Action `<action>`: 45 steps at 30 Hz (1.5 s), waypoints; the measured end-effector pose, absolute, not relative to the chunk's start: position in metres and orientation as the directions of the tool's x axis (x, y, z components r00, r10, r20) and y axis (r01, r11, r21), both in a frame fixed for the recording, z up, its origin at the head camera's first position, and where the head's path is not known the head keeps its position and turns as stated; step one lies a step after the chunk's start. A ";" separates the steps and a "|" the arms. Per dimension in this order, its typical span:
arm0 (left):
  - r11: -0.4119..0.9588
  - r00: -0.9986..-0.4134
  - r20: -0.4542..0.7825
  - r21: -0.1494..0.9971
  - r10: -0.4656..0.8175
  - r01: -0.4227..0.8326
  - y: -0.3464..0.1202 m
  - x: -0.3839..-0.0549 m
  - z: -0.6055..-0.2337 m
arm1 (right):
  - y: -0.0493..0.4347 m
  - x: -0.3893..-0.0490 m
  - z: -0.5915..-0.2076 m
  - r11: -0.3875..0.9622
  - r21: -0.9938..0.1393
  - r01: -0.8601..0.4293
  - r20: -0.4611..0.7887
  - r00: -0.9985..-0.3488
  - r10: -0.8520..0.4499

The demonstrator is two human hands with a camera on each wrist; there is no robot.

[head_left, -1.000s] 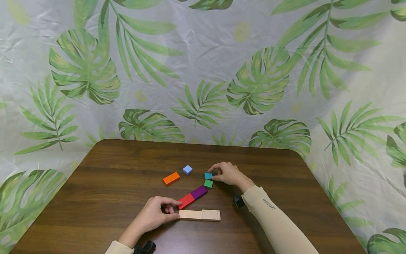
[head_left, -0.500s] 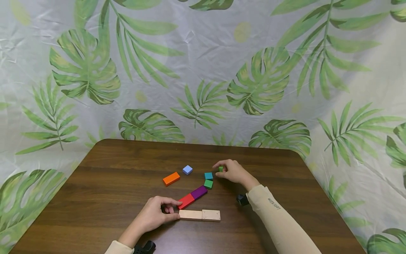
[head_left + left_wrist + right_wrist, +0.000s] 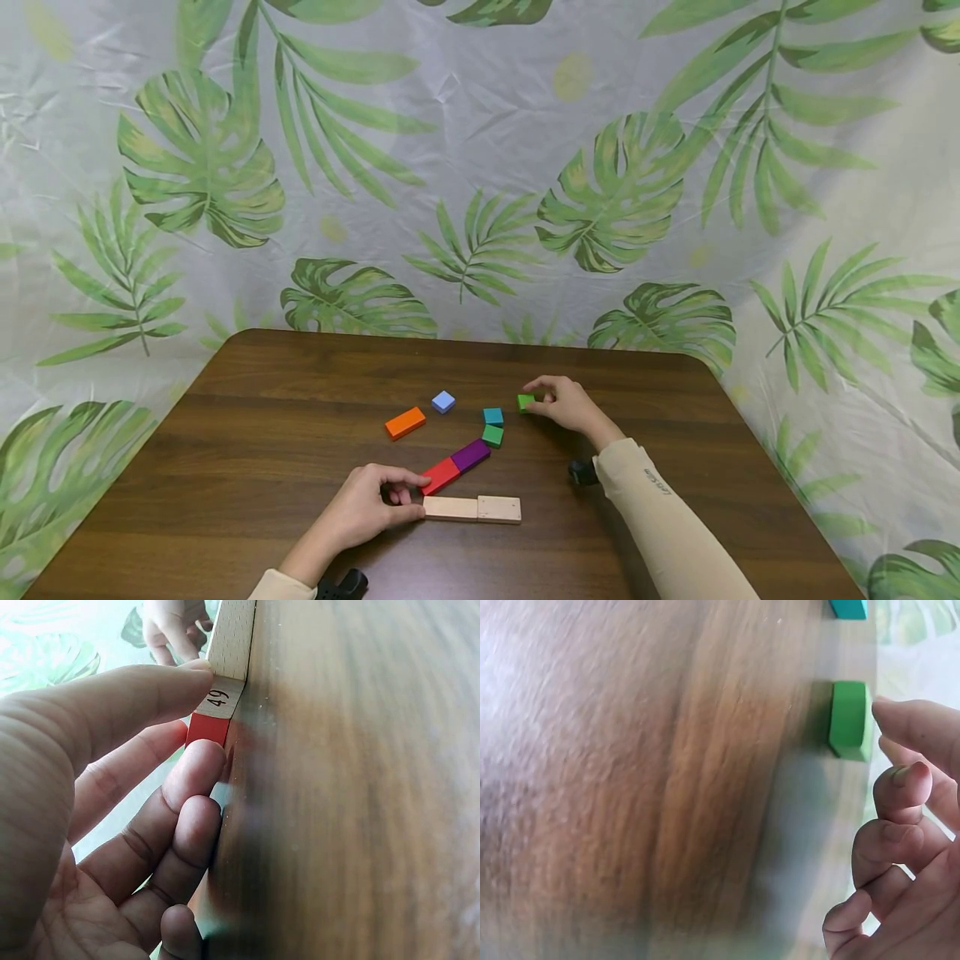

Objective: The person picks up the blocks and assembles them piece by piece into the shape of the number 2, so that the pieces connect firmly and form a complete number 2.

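Observation:
My left hand (image 3: 365, 504) rests at the left ends of two block rows. Its thumb touches the end of a bare wooden block (image 3: 232, 637) marked with a number, while the index finger touches the red block (image 3: 440, 475). Another bare block (image 3: 499, 509) continues the wooden row. A purple block (image 3: 472, 454) adjoins the red one. My right hand (image 3: 566, 404) has its thumb and index finger spread around a bright green block (image 3: 850, 721); the right wrist view shows a narrow gap beside the nearest fingertip. Left of that lie a teal block (image 3: 492, 416) and a darker green block (image 3: 492, 436).
An orange block (image 3: 406, 423) and a light blue block (image 3: 443, 402) lie farther left on the brown wooden table (image 3: 247, 467). Behind the table's far edge hangs a leaf-patterned cloth (image 3: 480, 167).
My right hand has moved right, away from the teal block, and the bright green block has come into view by its fingers. The left hand and other blocks have stayed put.

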State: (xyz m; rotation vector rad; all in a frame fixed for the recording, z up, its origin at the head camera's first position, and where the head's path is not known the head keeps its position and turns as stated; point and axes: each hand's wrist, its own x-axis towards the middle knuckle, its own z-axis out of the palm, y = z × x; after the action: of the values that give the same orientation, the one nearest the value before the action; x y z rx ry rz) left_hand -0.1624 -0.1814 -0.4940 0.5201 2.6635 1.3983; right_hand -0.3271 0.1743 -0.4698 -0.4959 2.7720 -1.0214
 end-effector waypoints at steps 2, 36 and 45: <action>0.524 -0.938 0.077 0.812 0.337 0.255 -0.181 -0.162 -0.494 | 0.177 -0.328 -0.472 0.711 -0.659 -0.245 -0.025 -0.938 -0.346; 0.533 -0.941 0.082 0.807 0.328 0.256 -0.181 -0.164 -0.495 | 0.181 -0.332 -0.479 0.698 -0.674 -0.240 -0.023 -0.938 -0.345; 0.531 -0.941 0.075 0.810 0.331 0.251 -0.182 -0.163 -0.495 | 0.176 -0.333 -0.479 0.698 -0.672 -0.248 -0.023 -0.935 -0.354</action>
State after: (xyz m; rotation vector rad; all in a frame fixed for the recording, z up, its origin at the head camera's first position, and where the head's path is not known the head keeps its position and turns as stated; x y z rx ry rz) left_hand -0.1633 -0.1818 -0.4946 0.5085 2.6708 1.3905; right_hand -0.3329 0.1758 -0.4786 -0.4913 2.7546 -1.0572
